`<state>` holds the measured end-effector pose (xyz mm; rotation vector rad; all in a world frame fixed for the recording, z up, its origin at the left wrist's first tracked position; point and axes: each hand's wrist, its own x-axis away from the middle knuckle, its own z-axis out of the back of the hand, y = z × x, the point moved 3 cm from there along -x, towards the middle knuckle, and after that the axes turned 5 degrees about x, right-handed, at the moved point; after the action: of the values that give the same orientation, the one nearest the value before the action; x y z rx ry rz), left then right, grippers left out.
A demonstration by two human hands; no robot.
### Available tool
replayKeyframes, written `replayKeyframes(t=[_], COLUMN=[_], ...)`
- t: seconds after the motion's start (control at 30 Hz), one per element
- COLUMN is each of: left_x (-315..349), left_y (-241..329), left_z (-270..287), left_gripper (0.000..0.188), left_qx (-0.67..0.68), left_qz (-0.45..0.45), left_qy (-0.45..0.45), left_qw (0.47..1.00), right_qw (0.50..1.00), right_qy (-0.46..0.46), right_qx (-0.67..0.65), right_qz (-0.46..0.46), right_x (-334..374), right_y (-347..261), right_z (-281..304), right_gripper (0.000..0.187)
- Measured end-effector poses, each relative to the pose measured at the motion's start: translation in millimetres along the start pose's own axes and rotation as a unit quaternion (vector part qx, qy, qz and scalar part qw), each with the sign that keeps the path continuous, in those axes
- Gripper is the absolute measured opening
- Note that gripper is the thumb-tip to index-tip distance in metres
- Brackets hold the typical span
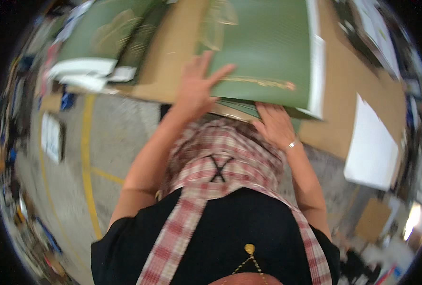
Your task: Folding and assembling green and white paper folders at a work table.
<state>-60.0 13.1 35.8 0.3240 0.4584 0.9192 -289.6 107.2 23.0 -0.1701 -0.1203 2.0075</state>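
Note:
A large green printed sheet [268, 57] with gold line drawings and a white right margin lies before me on the brown cardboard-topped table. My left hand [199, 88] is at its left edge, fingers spread, with the thumb over the sheet's near left corner. Beneath the sheet's near edge, more green layers [242, 107] fan out slightly. My right hand [275, 124] reaches to that near edge, its fingers stretched out over the lower layers. The tips of its fingers are partly hidden under the upper sheet. Nothing is plainly gripped in either hand.
Another green printed stack [104, 35] with white flaps lies at the table's left. A white sheet [372, 145] overhangs the right side, below further stacked sheets [370, 35]. The concrete floor [121, 128] has yellow lines, and a flat white-topped item [52, 137] lies on it.

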Motion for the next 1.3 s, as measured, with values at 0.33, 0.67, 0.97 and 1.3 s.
replayKeyframes(t=[0.33, 0.67, 0.97, 1.3], left_x=[-15, -15, -18, -31], left_y=[27, 33, 86, 111], left_z=[-21, -20, -57, -81], left_gripper=[0.091, 0.083, 0.078, 0.086], left_qx=[-0.122, -0.178, -0.167, -0.035], left_qz=[-0.019, -0.03, -0.058, -0.071], left_qy=[-0.089, -0.125, -0.087, -0.114], left_qw=[0.988, 0.976, 0.98, 0.99], right_qw=[0.913, 0.558, 0.569, 0.822], right_qy=[0.297, 0.255, 0.334, 0.336], right_qx=[-0.094, -0.608, -0.573, -0.116], right_qz=[-0.262, -0.504, -0.486, -0.445], right_x=[122, 101, 103, 82], right_y=[41, 72, 31, 10], right_z=[10, 0, -1, 13], right_gripper=[0.023, 0.029, 0.021, 0.06])
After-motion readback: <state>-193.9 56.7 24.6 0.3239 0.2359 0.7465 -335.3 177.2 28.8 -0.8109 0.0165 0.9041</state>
